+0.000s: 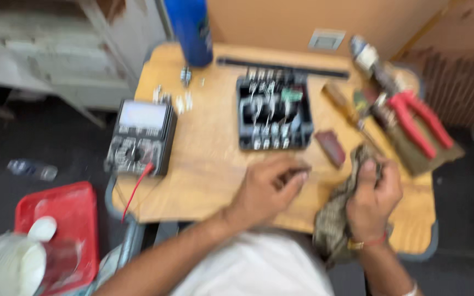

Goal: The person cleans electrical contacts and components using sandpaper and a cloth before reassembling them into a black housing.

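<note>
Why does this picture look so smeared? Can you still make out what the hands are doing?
Head view: motion blur smears the whole frame, so fine detail is lost. The right hand grips a mottled cloth; the left hand rests on the wooden table, fingers curled, contents unclear. The meter screen looks washed out; lighting is soft, without hard shadows.

small electrical repair workshop – worn wooden table [204, 164] carrying analog multimeter [141, 137], opened black switch unit [274, 112], red-handled pliers [418, 123], screwdriver [344, 101] – peeling shelf [39, 49] behind.

Bare table [204, 164] lies open between multimeter [141, 137] and black terminal block [274, 112]; red pliers [418, 120] and tools crowd the right edge.
</note>
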